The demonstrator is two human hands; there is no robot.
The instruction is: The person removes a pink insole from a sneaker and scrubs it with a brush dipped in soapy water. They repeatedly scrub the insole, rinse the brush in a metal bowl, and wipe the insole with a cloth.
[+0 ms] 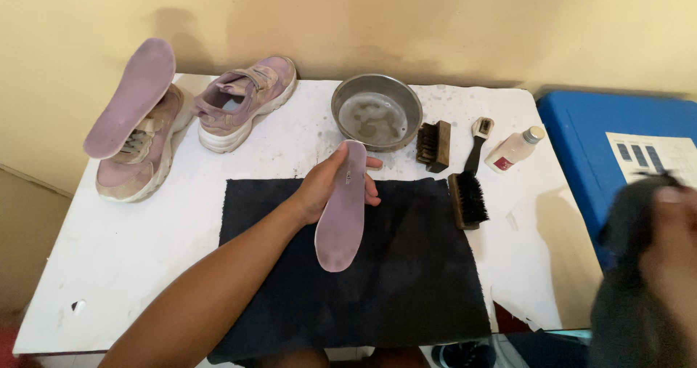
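My left hand (pixel 323 183) holds a pale purple insole (pixel 341 215) above a dark cloth mat (pixel 406 281) spread on the white table (pixel 131 244). The insole points away from me toward the metal bowl (pixel 377 111). My right hand (pixel 671 244), blurred at the right edge, grips a dark grey cloth (pixel 628 295) off the table's side. Two pink sneakers (pixel 243 103) (pixel 141 150) stand at the back left. A second insole (pixel 131 95) rests propped on the left sneaker.
Behind the mat lie a small wooden brush (pixel 434 145), a long-handled black-bristle brush (pixel 468 190) and a small bottle (pixel 514 150) on its side. A blue box (pixel 581 135) with a paper sheet on it stands to the right. A beige wall rises behind the table.
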